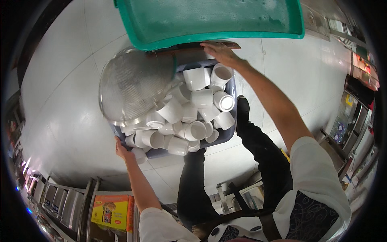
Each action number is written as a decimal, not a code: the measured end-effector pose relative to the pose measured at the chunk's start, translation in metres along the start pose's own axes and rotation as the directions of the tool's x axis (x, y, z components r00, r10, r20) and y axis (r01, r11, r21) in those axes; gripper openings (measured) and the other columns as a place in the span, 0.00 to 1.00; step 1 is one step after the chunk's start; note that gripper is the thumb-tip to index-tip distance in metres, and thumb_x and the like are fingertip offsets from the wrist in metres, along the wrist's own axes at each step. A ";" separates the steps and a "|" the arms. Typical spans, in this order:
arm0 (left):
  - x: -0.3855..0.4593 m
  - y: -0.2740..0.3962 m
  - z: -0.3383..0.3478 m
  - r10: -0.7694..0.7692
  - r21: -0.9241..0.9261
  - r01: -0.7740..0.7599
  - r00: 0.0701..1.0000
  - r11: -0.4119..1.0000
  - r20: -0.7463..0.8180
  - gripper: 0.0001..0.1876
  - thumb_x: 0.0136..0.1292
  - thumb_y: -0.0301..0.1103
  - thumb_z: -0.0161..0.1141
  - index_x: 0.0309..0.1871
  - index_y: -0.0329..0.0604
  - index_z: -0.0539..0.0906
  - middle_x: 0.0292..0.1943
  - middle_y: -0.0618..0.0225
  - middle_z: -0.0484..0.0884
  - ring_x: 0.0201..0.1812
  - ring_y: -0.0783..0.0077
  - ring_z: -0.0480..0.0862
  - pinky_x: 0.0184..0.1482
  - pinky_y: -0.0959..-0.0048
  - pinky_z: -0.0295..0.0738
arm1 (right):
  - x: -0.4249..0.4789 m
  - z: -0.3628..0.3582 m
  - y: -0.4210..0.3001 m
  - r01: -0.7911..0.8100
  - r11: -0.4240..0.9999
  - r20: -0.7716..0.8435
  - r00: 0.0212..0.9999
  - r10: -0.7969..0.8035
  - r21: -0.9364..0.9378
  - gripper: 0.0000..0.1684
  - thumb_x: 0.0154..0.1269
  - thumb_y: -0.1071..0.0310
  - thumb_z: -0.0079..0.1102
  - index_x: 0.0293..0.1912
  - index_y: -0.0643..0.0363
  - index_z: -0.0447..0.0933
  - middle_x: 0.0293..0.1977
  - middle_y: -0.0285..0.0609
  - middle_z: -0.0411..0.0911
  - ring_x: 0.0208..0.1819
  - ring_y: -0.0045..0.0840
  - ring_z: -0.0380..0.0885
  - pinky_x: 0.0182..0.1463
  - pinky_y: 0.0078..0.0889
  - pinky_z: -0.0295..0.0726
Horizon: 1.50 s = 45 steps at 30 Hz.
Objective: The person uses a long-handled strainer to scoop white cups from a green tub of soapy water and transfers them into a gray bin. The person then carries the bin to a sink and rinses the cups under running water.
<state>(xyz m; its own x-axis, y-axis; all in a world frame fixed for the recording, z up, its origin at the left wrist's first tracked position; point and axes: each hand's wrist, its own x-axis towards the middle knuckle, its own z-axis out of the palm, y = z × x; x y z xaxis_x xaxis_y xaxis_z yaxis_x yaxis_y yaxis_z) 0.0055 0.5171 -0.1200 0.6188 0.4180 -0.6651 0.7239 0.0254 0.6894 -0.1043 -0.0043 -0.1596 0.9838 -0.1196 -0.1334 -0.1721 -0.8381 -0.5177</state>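
A dark blue-grey plastic tub point(228, 136) is heaped with white ceramic cups point(195, 130), lying at many angles. Across its left part lies a round wire-mesh strainer point(133, 87). My left hand point(121, 148) grips the tub's rim at the lower left, beside a cup that leans over the edge. At the far side, my right hand point(220, 54) rests with fingers extended on or near a brown board-like edge point(234, 45), just below a green plastic tray point(211, 37). Whether its fingers hold anything cannot be made out.
The tub is above a pale tiled floor point(69, 106), with my shoe point(242, 106) beside it. Metal shelving point(93, 187) with a yellow and orange box point(111, 211) stands at the lower left. More shelves point(332, 142) with goods line the right side.
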 end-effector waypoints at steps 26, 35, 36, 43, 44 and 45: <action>0.014 0.014 -0.048 -0.141 0.192 0.069 0.911 0.979 0.388 0.36 0.60 0.64 0.41 0.57 0.39 0.66 0.50 0.65 0.72 0.51 0.67 0.68 0.55 0.65 0.59 | -0.133 -0.063 -0.196 -0.081 0.988 -0.032 0.996 0.086 0.130 0.24 0.33 0.72 0.67 0.37 0.55 0.70 0.28 0.39 0.72 0.32 0.33 0.74 0.34 0.33 0.74; 0.008 -0.010 -0.034 0.124 0.216 -0.172 0.967 0.961 0.221 0.22 0.63 0.43 0.56 0.52 0.35 0.68 0.37 0.67 0.73 0.39 0.77 0.72 0.41 0.76 0.69 | -0.167 -0.048 -0.173 -0.464 0.780 -0.192 0.795 0.576 0.420 0.26 0.50 0.63 0.64 0.48 0.61 0.68 0.43 0.50 0.71 0.44 0.41 0.71 0.47 0.36 0.71; 0.011 -0.011 -0.038 0.103 0.236 -0.156 0.969 0.959 0.223 0.21 0.62 0.42 0.56 0.51 0.35 0.68 0.40 0.66 0.75 0.40 0.77 0.74 0.42 0.75 0.70 | -0.163 -0.045 -0.152 -0.557 0.740 -0.306 0.680 0.667 0.376 0.25 0.52 0.64 0.62 0.49 0.62 0.67 0.42 0.51 0.72 0.42 0.40 0.73 0.45 0.36 0.72; 0.022 -0.004 -0.039 0.075 0.233 -0.153 0.947 0.960 0.312 0.15 0.59 0.39 0.60 0.40 0.37 0.73 0.30 0.69 0.77 0.31 0.77 0.75 0.36 0.76 0.71 | -0.145 0.016 -0.074 -0.508 -0.493 0.671 0.258 0.695 0.706 0.29 0.60 0.45 0.53 0.53 0.54 0.69 0.48 0.39 0.73 0.49 0.25 0.70 0.49 0.30 0.70; 0.025 -0.005 -0.042 0.066 0.221 -0.139 0.949 0.965 0.308 0.14 0.59 0.38 0.61 0.38 0.37 0.73 0.30 0.69 0.78 0.30 0.77 0.76 0.35 0.76 0.71 | -0.144 0.023 -0.080 -0.417 -0.505 0.635 0.282 0.719 0.756 0.29 0.60 0.45 0.53 0.54 0.55 0.69 0.48 0.39 0.72 0.49 0.25 0.70 0.49 0.29 0.70; 0.025 -0.004 -0.041 0.055 0.206 -0.123 0.951 0.971 0.305 0.14 0.58 0.38 0.62 0.37 0.37 0.73 0.29 0.70 0.78 0.30 0.77 0.76 0.35 0.76 0.71 | -0.142 0.025 -0.086 -0.320 -0.510 0.596 0.300 0.745 0.799 0.30 0.60 0.45 0.53 0.55 0.55 0.68 0.49 0.40 0.72 0.49 0.26 0.70 0.50 0.29 0.69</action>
<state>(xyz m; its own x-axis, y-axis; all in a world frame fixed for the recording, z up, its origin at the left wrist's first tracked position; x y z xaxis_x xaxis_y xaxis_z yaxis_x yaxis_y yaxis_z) 0.0052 0.5645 -0.1274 0.7215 0.1214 -0.6817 0.6897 -0.2138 0.6918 -0.2300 0.0983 -0.1174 0.1374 -0.3430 -0.9292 -0.2671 0.8905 -0.3682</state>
